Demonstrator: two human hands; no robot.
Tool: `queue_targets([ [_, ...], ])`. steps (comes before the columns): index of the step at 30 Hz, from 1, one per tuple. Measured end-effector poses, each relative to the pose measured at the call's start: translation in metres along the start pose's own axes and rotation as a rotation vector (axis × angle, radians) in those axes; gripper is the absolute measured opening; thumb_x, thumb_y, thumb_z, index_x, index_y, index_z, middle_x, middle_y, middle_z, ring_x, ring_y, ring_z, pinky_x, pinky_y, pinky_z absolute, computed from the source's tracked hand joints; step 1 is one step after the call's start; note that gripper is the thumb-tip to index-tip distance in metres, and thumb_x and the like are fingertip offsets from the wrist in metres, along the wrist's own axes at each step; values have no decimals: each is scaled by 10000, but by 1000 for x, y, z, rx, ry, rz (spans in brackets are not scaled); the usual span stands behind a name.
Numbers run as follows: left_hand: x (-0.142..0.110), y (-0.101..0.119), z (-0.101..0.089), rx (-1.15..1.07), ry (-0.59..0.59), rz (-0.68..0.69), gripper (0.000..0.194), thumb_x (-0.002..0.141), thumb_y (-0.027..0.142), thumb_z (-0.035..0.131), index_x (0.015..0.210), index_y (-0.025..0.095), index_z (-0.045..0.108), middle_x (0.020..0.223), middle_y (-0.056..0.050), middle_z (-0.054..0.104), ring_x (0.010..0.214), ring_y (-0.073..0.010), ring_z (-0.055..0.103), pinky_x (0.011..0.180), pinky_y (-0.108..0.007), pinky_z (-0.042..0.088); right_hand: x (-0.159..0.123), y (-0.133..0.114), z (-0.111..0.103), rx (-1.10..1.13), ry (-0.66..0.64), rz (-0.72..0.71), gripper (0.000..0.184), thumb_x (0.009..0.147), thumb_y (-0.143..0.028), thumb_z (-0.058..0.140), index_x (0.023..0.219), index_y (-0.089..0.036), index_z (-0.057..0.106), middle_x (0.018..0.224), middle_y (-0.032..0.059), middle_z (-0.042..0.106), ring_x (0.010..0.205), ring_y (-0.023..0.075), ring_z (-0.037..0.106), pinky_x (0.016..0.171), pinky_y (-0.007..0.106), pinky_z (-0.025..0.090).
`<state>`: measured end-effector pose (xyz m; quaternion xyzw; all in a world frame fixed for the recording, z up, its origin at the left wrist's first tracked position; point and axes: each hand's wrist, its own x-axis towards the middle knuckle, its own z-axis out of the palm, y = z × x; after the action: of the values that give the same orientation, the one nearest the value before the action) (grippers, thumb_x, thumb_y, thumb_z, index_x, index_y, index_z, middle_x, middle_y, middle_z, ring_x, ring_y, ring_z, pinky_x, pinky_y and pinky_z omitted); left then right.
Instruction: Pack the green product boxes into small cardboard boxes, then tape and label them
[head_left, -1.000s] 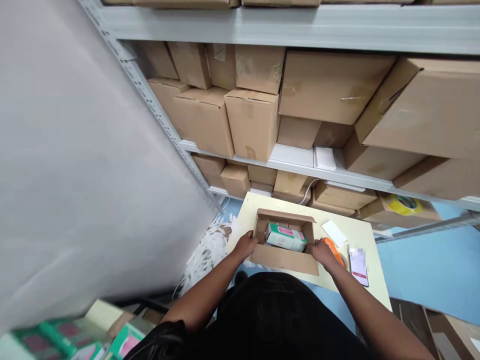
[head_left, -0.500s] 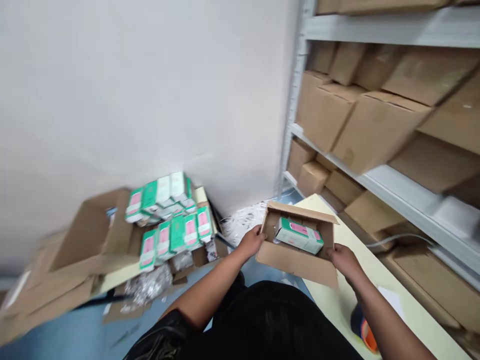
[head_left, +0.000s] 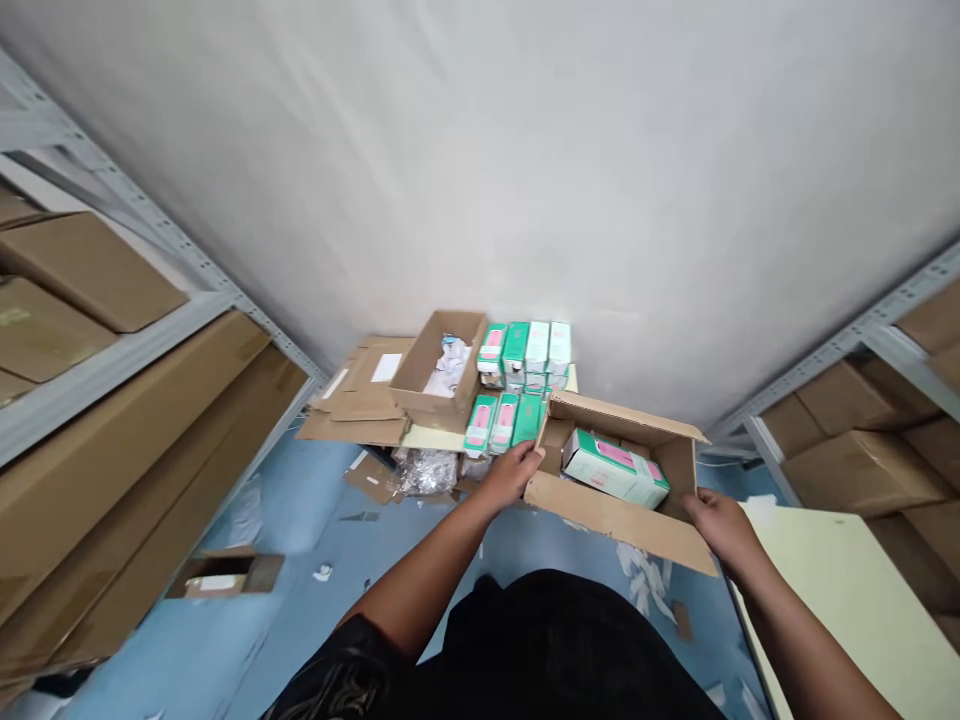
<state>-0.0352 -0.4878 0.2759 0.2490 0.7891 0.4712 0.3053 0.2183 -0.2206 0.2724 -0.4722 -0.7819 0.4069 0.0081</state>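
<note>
An open cardboard box (head_left: 615, 520) hangs in the air in front of me, gripped at both ends. My left hand (head_left: 514, 472) is closed on its left end wall, and my right hand (head_left: 716, 520) pinches the right end. Inside lies a green and white carton (head_left: 615, 470) with a pink panel, tilted slightly down to the right. Behind the box's left end, similar green and white cartons (head_left: 491, 425) stand in rows on a low table, partly hidden by the box.
Beside the cartons sits another open cardboard box (head_left: 435, 405) with crumpled paper, and flattened cardboard (head_left: 360, 385) lies left of it. Clear plastic wrap (head_left: 427, 472) is below. Shelves of boxes (head_left: 150, 430) flank both sides. A pale yellow table (head_left: 847, 570) stands right. Paper strips (head_left: 645, 580) litter the floor.
The box has been lifted off the pale yellow table and carried, still in both hands, as my view turned left toward the wall and the rows of cartons.
</note>
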Motion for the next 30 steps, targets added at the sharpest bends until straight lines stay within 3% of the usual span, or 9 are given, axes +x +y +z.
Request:
queue_targets([
  [3,3,-33,-70,-36,14,36,552,976,576,487,1313,190,691,1323,-81,718,1253,-292,627,1053,-368,484,13,-56,45,-48,-25,-32,330,772,-458,496,716,-196,688,659,72,724,640,233,667,536,285,391],
  [7,19,-59,-158,79,140,40,531,998,588,440,1186,187,734,1146,-73,775,1107,-267,687,977,-347,510,26,-110,88,-91,-45,-50,353,756,-478,492,723,-191,695,662,85,729,646,243,671,536,291,392],
  [11,52,-70,-232,192,322,34,362,966,428,543,1161,185,728,1161,-66,773,1088,-239,694,949,-299,507,38,-137,109,-90,-115,-52,375,739,-507,480,715,-195,687,666,84,736,675,262,689,563,303,427],
  [14,86,-80,-268,217,347,23,330,947,374,581,1175,178,715,1205,-70,763,1111,-223,692,953,-275,500,51,-145,115,-123,-136,-48,395,750,-544,485,730,-205,687,674,78,741,685,268,699,572,309,442],
  [19,154,-102,-290,483,220,-57,346,964,393,561,1191,176,704,1222,-97,748,1125,-243,682,944,-298,491,85,-148,110,-133,-185,-88,370,740,-551,515,719,-227,693,733,84,764,745,292,717,606,324,473],
  [23,217,-119,-291,632,79,-182,362,856,384,712,1163,192,715,1247,-128,732,1179,-308,657,986,-341,481,117,-144,101,-112,-238,-72,344,720,-555,563,701,-238,696,733,83,765,742,311,715,614,341,489],
  [27,277,-134,-287,663,11,-258,544,713,270,826,1234,201,685,1357,-181,669,1257,-365,618,1037,-390,465,140,-141,97,-111,-305,-82,349,749,-562,560,739,-250,716,760,73,775,779,316,725,645,344,513],
  [30,311,-143,-285,662,-48,-279,670,664,215,842,1304,191,648,1469,-223,577,1299,-383,596,1066,-416,455,142,-146,102,-181,-222,-70,343,732,-557,566,725,-252,722,748,71,775,751,312,724,639,342,529],
])
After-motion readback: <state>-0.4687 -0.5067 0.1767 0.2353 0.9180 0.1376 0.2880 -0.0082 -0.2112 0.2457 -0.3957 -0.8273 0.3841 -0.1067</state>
